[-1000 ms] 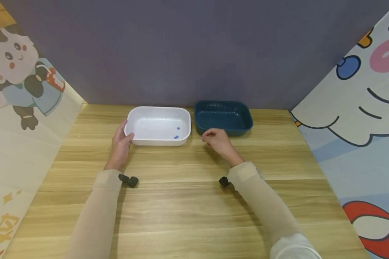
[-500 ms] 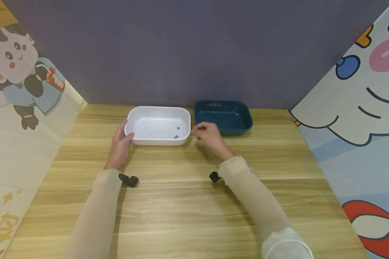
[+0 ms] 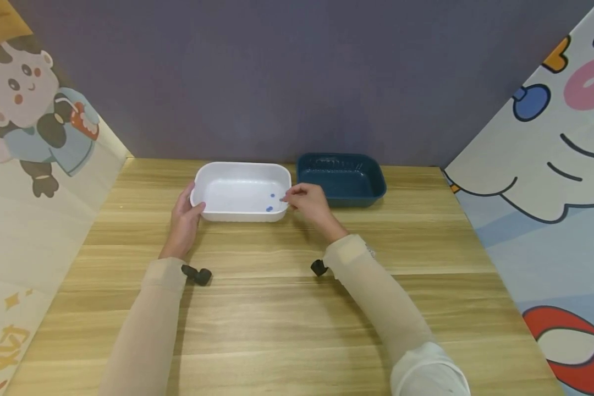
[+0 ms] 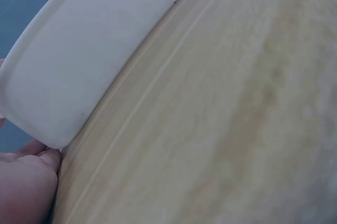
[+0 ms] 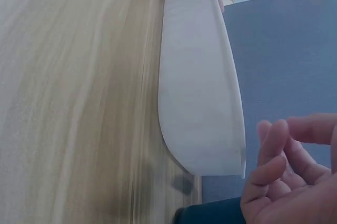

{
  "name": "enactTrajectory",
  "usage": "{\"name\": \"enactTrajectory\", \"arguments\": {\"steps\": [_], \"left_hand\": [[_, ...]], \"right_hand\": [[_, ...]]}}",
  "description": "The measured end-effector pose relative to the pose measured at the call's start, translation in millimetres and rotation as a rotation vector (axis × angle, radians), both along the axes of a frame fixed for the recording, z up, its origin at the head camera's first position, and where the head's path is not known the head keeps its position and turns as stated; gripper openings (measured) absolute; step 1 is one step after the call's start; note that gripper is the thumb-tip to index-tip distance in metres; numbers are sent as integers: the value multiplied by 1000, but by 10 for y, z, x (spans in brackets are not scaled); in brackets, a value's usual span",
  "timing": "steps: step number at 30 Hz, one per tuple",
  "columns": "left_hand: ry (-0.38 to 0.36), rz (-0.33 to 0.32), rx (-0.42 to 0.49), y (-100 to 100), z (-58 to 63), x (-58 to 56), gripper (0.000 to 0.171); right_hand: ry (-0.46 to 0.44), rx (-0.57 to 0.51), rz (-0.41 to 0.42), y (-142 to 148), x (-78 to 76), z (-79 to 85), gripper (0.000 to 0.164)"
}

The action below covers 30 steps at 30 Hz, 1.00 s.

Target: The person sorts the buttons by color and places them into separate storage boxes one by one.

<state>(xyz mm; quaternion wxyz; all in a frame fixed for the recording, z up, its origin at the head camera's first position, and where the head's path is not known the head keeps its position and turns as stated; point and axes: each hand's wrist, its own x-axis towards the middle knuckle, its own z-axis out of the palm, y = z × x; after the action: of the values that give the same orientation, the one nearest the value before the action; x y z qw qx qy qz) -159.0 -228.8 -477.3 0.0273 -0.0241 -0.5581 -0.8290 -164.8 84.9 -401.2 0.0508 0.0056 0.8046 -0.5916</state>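
My left hand (image 3: 182,225) grips the left end of the white plastic basin (image 3: 237,218), thumb over the rim and fingers along the outside. Several small blue pieces (image 3: 269,209) lie on the basin's floor toward its right end; their exact kind is too small to tell. Over the basin's right rim reaches my right hand (image 3: 309,204), thumb and forefinger pinched together. A tiny blue piece (image 3: 281,199) shows at its fingertips. In the right wrist view, the right hand (image 5: 292,171) has its fingertips together beside the white basin (image 5: 200,81), and the piece cannot be seen.
A dark teal basin (image 3: 348,202) stands right of the white one, partly behind my right hand. Both are on a wood-grain table (image 3: 257,308) against a grey back panel (image 3: 287,82). Cartoon-printed panels (image 3: 564,247) border the sides.
My right hand has moved left from the front of the teal basin to the white basin's right rim. The blue piece now shows at its fingertips. My left hand has stayed put.
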Motion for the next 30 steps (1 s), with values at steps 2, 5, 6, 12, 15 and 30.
{"name": "enactTrajectory", "arguments": {"steps": [2,5,6,12,15,30], "left_hand": [[-1,1,2,3,-7,-4,68],[2,1,6,8,-10,-9,68],[5,3,9,7,-10,-11,68],[11,6,17,5,-4,-19,67],[8,6,17,1,-8,-16,67],[-5,16,10,9,32,31,68]], "right_hand": [[-4,-27,-4,-5,5,0,13],[-8,-31,-15,6,16,-1,14],[-8,-32,-18,14,20,0,14],[2,-32,-28,90,33,-15,15],[13,-29,-32,139,42,-38,18],[9,-37,-27,312,127,-162,17]]}}
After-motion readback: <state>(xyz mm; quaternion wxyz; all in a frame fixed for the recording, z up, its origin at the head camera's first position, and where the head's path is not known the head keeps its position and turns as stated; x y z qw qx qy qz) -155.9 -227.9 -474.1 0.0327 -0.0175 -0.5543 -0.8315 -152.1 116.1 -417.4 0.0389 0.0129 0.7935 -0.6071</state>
